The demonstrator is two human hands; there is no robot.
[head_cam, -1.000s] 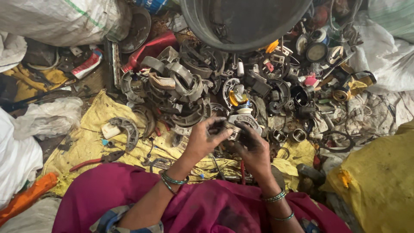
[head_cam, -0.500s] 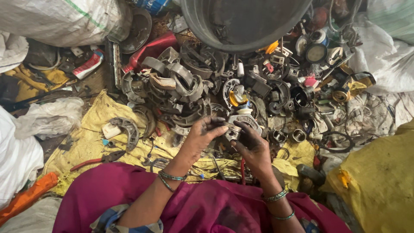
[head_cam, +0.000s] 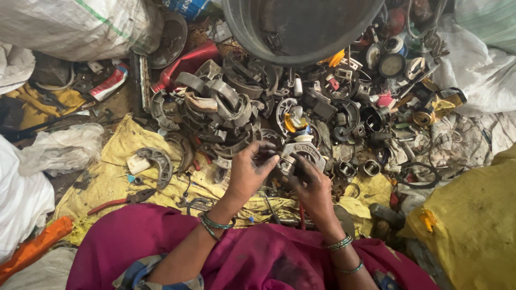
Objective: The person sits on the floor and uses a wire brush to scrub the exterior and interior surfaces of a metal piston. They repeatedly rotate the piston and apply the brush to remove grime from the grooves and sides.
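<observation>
We find the small grey metal scrap fitting (head_cam: 286, 162) pinched between both hands: left hand (head_cam: 248, 173) closed on its near-left side, right hand (head_cam: 313, 182) gripping from its right.

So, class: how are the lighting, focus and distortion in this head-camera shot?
Head view: soft, even light with no glare; hands and the scrap pile are sharp; the bucket interior is dark; wide-angle lens bends the sacks at the edges.
</observation>
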